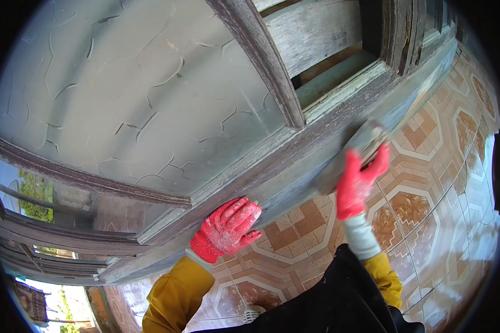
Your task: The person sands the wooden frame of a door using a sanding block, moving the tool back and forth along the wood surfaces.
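My left hand (229, 229), in a red dusty glove, rests with its fingers together on the ledge under the weathered wooden window frame (241, 187). My right hand (360, 179), gloved the same way, grips a flat, worn block-like tool (368, 139) by its near side. The tool is blurred and its exact kind cannot be told; it lies against the painted sill band (300, 179) below the frame. Textured frosted glass (150, 91) fills the large pane above my left hand. The frame's paint is flaking and whitish.
Patterned brown floor tiles (283, 237) spread below the sill. At the upper right, a wooden board (316, 33) shows behind a frame opening. A clear pane (37, 195) at the left reflects greenery. Part of a shoe (253, 313) shows at the bottom, beside dark clothing.
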Available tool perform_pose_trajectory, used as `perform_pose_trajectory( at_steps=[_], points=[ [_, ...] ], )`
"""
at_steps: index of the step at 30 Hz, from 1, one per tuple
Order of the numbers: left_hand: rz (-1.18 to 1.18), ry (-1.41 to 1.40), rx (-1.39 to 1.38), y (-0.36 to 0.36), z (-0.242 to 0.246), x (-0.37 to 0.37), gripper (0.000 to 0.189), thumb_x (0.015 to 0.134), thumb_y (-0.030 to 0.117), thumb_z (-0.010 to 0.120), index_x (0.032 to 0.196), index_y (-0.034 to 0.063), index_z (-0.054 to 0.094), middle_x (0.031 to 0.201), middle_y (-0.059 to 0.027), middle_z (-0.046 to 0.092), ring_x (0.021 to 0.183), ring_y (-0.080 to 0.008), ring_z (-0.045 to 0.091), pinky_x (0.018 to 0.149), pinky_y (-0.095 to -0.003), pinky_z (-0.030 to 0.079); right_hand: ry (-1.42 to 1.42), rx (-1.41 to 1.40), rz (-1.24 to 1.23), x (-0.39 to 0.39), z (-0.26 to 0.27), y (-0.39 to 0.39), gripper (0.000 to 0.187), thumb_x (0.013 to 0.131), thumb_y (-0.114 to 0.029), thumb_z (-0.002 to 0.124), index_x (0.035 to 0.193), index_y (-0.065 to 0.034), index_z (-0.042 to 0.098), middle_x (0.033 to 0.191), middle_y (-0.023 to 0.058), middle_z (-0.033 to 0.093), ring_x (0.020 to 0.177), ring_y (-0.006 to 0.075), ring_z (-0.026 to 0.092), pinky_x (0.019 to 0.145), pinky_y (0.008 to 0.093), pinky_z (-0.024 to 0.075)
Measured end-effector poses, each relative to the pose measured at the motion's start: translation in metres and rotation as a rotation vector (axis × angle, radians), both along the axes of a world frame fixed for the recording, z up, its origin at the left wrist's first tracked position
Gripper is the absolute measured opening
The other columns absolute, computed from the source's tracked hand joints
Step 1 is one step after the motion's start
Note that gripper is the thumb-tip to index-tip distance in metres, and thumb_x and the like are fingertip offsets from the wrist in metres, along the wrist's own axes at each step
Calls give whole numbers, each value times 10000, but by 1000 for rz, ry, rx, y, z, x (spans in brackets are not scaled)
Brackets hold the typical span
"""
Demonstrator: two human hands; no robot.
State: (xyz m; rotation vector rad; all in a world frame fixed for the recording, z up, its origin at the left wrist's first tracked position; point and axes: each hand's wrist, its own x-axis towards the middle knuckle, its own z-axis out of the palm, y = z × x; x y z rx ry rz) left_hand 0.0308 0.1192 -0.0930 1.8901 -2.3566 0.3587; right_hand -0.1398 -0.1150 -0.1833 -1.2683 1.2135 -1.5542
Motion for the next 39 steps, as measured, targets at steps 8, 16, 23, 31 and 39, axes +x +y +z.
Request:
perform_pose_trajectory(
  at_steps=[8, 16, 23, 31, 39],
  points=[
    [-64, 43, -15, 7, 7, 7, 543, 697, 330, 752, 1157, 69, 633, 1151, -106, 585, 1079, -327, 582, 907, -445, 511, 12, -69, 42, -2, -10, 22, 855, 775, -134, 759, 1480, -69, 280, 1523, 216, 164, 1422, 354, 196, 1139, 462, 259],
    [-41, 40, -77, 3, -2, 6, 552, 696, 322, 753, 1169, 65, 632, 1165, -105, 585, 1095, -320, 580, 916, -428, 512, -63, 57, -47, -13, 29, -13, 774, 840, -180, 687, 1482, -25, 282, 1503, 187, 269, 1387, 288, 298, 1123, 363, 280],
    [-7, 12, -73, 13, -2, 10, 559, 690, 322, 757, 1172, 66, 635, 1173, -98, 593, 1102, -309, 581, 915, -423, 509, 253, -432, 172, -4, 9, 46, 890, 657, -124, 839, 1438, -106, 413, 1513, 214, 229, 1347, 414, 320, 1071, 490, 330],
    [10, -12, -80, 1, -1, 2, 548, 715, 345, 741, 1179, 74, 634, 1188, -88, 594, 1118, -295, 577, 928, -415, 502, 84, 8, -122, -40, 20, -58, 727, 826, -242, 718, 1439, -34, 388, 1467, 173, 320, 1356, 280, 345, 1093, 379, 334],
    [16, 61, -59, 3, -4, 3, 535, 725, 323, 737, 1182, 67, 629, 1190, -92, 593, 1125, -298, 575, 933, -399, 507, 348, -525, 186, -21, -3, 47, 830, 613, -125, 867, 1357, -110, 499, 1483, 169, 277, 1321, 436, 339, 1059, 513, 352]
  ],
)
